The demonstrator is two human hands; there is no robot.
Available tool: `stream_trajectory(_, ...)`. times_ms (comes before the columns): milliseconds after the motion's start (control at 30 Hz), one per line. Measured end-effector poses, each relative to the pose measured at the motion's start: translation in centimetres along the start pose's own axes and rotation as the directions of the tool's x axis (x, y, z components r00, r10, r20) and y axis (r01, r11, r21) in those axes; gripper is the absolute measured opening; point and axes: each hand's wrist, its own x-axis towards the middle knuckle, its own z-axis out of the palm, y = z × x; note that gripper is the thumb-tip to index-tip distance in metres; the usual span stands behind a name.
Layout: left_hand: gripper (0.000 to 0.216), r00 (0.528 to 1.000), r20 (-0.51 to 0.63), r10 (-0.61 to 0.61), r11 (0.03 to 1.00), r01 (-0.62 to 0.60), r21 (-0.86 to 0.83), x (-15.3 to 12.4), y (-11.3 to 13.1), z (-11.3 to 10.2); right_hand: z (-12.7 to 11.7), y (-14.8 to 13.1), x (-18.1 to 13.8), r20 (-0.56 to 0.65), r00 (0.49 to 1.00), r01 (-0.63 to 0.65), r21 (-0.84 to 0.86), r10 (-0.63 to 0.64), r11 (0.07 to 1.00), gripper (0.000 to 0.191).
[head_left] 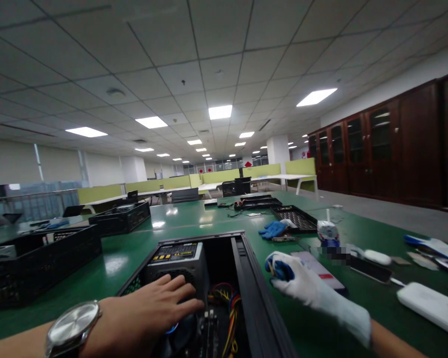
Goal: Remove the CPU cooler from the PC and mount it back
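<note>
An open black computer case [259,293] lies in front of me, its inside facing up. A power supply [173,258] with a black and yellow label fills its far left corner, and red, yellow and black cables [231,318] run beside the mainboard. My left hand [153,308], bare and wearing a wristwatch [72,325], reaches over the case with fingers stretched out, near the power supply and a fan [182,330]. To the right of the case, above the table, my right hand [294,278] wears a white glove with blue fingertips. Its fingers are curled together; whatever they hold is too small to name.
Two more black cases [41,263] [121,219] stand at left on the green table [123,268]. At right lie a blue glove [272,230], a black perforated panel [296,219], a phone [317,271], a white power strip [431,306] and a bottle [327,231].
</note>
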Motion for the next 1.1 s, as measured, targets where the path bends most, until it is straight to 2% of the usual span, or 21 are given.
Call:
stream_trajectory(100, 0.107, 0.999, 0.021, 0.035, 0.999, -0.035, 0.023, 0.5, 0.2, -0.1, 0.0, -0.9, -0.4, 0.066, 0.997, 0.043, 0.026, -0.045, 0.999, 0.016)
stream_trajectory(233, 0.074, 0.999, 0.041, 0.014, 0.994, -0.019, 0.11, 1.3, -0.3, 1.3, 0.0, -1.5, -0.8, 0.035, 0.998, 0.061, 0.009, -0.061, 0.998, 0.015)
stream_trajectory(400, 0.086, 0.998, 0.049, 0.049, 0.992, -0.054, 0.114, 1.5, -1.5, 2.9, 0.3, -1.1, -0.8, 0.059, 0.996, 0.068, 0.0, -0.068, 0.998, 0.015)
stream_trajectory(600, 0.064, 0.996, -0.05, 0.08, 0.976, -0.068, 0.206, 1.0, -0.9, 1.8, 0.7, -1.3, -0.9, 0.098, 0.994, 0.042, 0.016, -0.043, 0.999, 0.015)
stream_trajectory(700, 0.056, 0.996, -0.043, 0.078, 0.967, -0.065, 0.246, 1.0, -0.1, 1.2, 0.8, -1.4, -1.0, 0.104, 0.994, 0.018, 0.026, -0.021, 0.999, 0.016)
stream_trajectory(833, 0.065, 0.999, -0.005, 0.051, 0.967, -0.048, 0.251, 0.9, 0.7, 0.3, 0.8, -1.5, -1.1, 0.124, 0.992, -0.02, 0.031, 0.016, 0.999, 0.019)
stream_trajectory(933, 0.07, 0.999, -0.033, 0.031, 0.97, -0.022, 0.242, 0.1, 1.4, -1.3, 0.9, -1.7, -1.2, 0.116, 0.993, -0.028, 0.02, 0.026, 0.999, 0.02)
stream_trajectory(1033, 0.092, 0.994, -0.104, -0.025, 0.98, 0.045, 0.192, -2.3, 3.1, -2.8, 0.9, -1.8, -1.2, 0.109, 0.994, -0.015, -0.003, 0.016, 1.0, 0.017)
stream_trajectory(1100, 0.098, 0.975, -0.206, -0.086, 0.987, 0.112, 0.119, -4.4, 4.9, -2.4, 0.9, -1.8, -1.2, 0.114, 0.993, -0.006, -0.007, 0.007, 1.0, 0.015)
